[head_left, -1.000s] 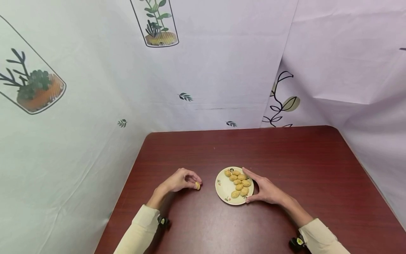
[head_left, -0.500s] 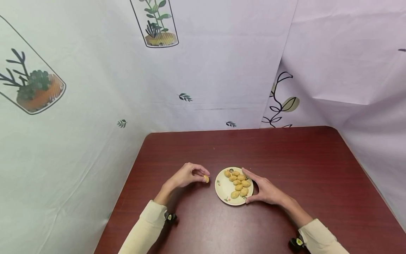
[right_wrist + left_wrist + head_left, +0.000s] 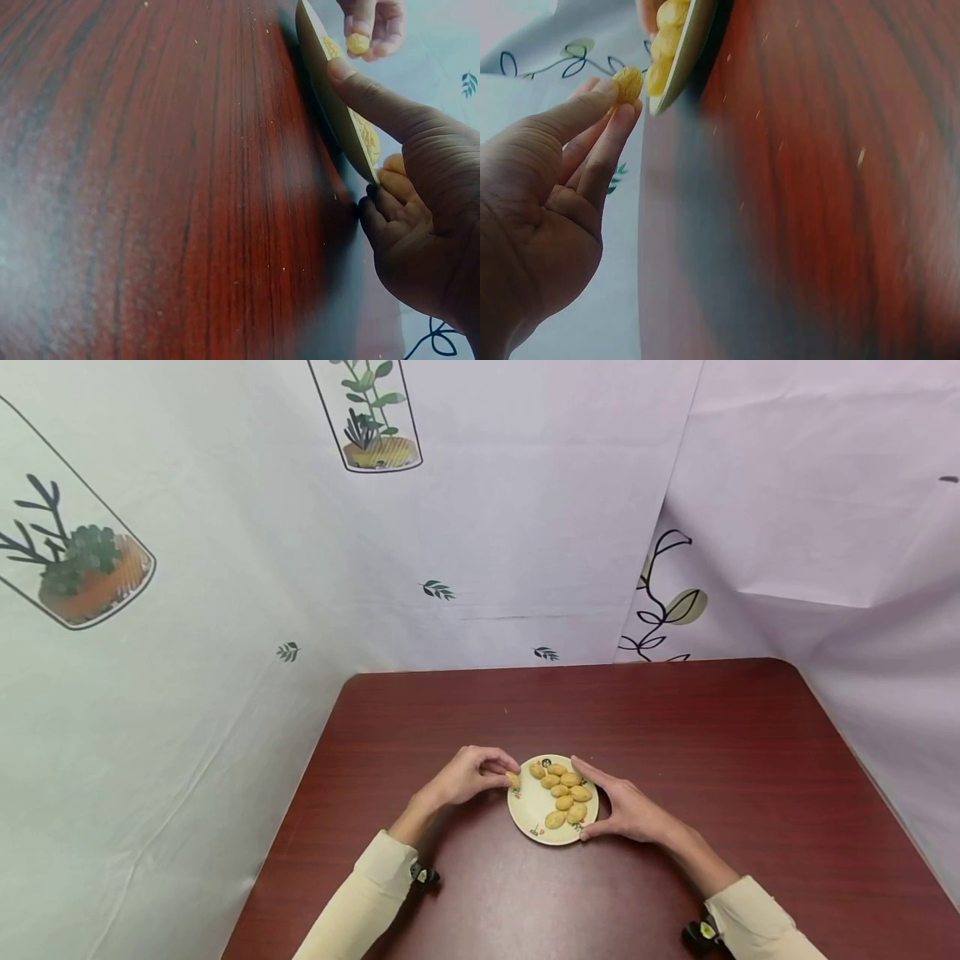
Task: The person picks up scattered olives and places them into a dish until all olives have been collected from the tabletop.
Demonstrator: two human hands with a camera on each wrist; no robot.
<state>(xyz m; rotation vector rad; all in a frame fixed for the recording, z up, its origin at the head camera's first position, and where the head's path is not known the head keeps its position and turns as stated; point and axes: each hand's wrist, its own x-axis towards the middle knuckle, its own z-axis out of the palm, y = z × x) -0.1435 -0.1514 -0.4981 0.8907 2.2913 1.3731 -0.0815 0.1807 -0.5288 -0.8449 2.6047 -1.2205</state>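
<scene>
My left hand (image 3: 474, 772) pinches a small yellow oval nut (image 3: 628, 84) with a wrinkled surface between thumb and fingertips. In the head view, that nut overlaps the left rim of a round cream plate (image 3: 534, 810) with small printed pictures. The left wrist view shows it just off the plate's edge. Several similar yellow nuts (image 3: 565, 802) lie on the plate, mostly on its right half. My right hand (image 3: 632, 808) holds the plate's right side, thumb (image 3: 367, 94) on the near rim and fingers at the far rim. The plate rests on the table.
The dark red wood-grain table (image 3: 720, 735) reaches back to white cloth walls printed with plants (image 3: 380, 431). A cloth wall (image 3: 150, 735) also runs along the table's left side. Each wrist carries a small black camera (image 3: 699, 935).
My left hand has moved right with the pinched nut, from the tabletop left of the plate to the plate's left rim. The right hand and plate have stayed almost still.
</scene>
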